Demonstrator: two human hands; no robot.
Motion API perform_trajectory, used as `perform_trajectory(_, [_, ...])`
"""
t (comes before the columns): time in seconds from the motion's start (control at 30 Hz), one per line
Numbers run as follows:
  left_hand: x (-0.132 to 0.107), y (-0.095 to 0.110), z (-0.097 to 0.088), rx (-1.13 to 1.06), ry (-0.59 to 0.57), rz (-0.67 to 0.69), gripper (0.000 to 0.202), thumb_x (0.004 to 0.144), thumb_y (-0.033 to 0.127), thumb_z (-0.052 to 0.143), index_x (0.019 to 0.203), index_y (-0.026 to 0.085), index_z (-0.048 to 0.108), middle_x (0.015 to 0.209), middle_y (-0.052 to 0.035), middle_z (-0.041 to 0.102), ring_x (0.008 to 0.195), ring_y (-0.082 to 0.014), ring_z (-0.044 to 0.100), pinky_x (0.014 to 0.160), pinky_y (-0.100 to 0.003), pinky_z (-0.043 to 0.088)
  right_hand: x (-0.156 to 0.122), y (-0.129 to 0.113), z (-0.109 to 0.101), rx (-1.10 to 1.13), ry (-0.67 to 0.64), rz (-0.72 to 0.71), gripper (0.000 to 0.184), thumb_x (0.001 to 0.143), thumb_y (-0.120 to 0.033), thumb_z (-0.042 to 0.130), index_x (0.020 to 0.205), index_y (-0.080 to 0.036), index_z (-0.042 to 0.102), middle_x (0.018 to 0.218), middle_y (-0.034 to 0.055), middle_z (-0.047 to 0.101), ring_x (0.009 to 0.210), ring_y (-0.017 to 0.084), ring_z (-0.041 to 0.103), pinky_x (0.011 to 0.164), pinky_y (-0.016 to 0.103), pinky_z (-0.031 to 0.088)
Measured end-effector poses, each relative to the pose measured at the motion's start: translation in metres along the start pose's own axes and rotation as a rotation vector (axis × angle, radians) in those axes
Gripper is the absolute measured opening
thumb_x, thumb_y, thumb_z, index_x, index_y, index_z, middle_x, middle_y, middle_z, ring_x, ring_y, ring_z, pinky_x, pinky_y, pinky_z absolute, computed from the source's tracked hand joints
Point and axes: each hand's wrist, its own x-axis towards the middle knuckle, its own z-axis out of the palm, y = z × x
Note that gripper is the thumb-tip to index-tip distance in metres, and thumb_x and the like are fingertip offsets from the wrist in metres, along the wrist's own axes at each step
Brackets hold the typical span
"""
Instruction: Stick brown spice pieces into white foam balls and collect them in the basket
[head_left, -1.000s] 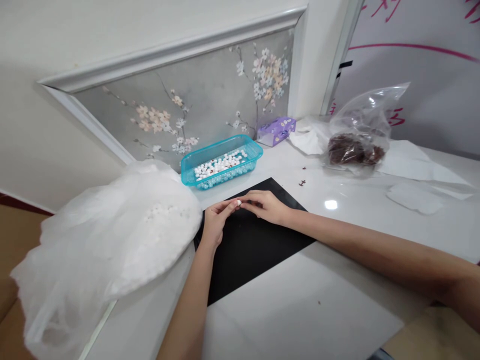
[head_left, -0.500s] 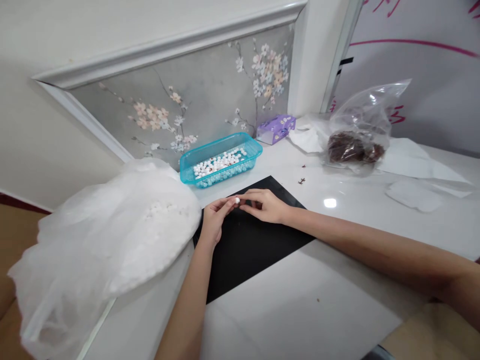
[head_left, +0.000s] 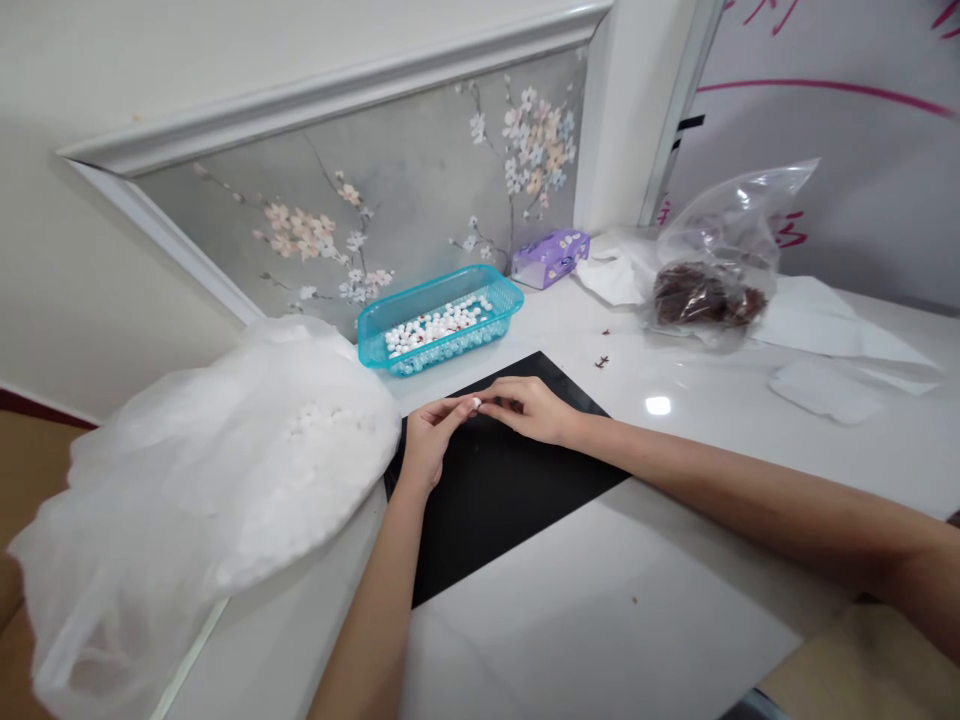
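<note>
1. A large white plastic bag [head_left: 217,480] bulges over the table's left edge, small white pieces showing faintly through its skin.
2. Near the table's back edge, against the flowered wall panel, a turquoise basket [head_left: 441,318] holds a layer of small white pieces with a few dark flecks among them.
3. Over the back part of a black mat [head_left: 495,490] at mid-table, the left hand [head_left: 426,445] pinches a small white piece [head_left: 476,402] at its fingertips.
4. The right hand [head_left: 534,408] meets it there, fingers narrowed onto the same piece; whether it grips or only picks at it cannot be told.
5. Risk, as judged: the piece is tiny and held only by fingertips, so a slip could send it off the mat and across the glossy white table [head_left: 675,600].
6. A purple tissue box [head_left: 551,257] sits toward the back edge.
7. Toward the right back corner, a clear bag [head_left: 712,270] holds a dark brown mass, with white paper sheets [head_left: 825,325] beside it.
</note>
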Motion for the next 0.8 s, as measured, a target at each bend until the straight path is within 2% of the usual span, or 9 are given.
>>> perform_trajectory(0.3, [-0.0010,0.0007,0.0004,0.047,-0.015,0.010,0.018,0.064,0.030,0.074,0.077,0.019,0.074,0.076,-0.0037,0.073,0.072,-0.0139,0.063,0.078,-0.027,0.048,0.0010,0.0003,0.0006,0.015,0.007,0.036,0.017,0.083,-0.025,0.054,0.085,-0.013,0.066,0.067,0.0016,0.059,0.053,0.007,0.047,0.051,0.019,0.037])
perform_trajectory(0.47, [-0.0017,0.0023,0.0013,0.062,-0.009,0.002,0.017,0.062,0.030,0.076,0.074,0.018,0.074,0.073,-0.0036,0.072,0.071,-0.0143,0.063,0.076,-0.027,0.048,0.0012,-0.0009,0.0010,0.077,-0.015,0.118,0.014,0.081,-0.025,0.056,0.078,-0.013,0.062,0.060,-0.0010,0.056,0.050,0.006,0.045,0.047,0.018,0.035])
perform_trajectory(0.67, [0.0009,0.0023,0.0029,0.053,0.025,-0.026,0.018,0.063,0.030,0.075,0.075,0.017,0.074,0.070,-0.0028,0.071,0.069,-0.0128,0.062,0.075,-0.026,0.047,0.0029,-0.0018,0.0010,0.057,0.009,0.160,0.019,0.081,-0.029,0.056,0.084,-0.013,0.065,0.068,0.0014,0.060,0.053,0.007,0.047,0.050,0.020,0.038])
perform_trajectory(0.8, [0.0026,0.0011,0.0035,0.028,0.057,-0.044,0.019,0.064,0.032,0.074,0.076,0.017,0.073,0.074,-0.0028,0.072,0.069,-0.0119,0.062,0.074,-0.025,0.048,0.0031,-0.0028,0.0011,0.056,0.025,0.161,0.021,0.081,-0.029,0.055,0.089,-0.013,0.066,0.072,0.0024,0.062,0.052,0.006,0.046,0.049,0.019,0.038])
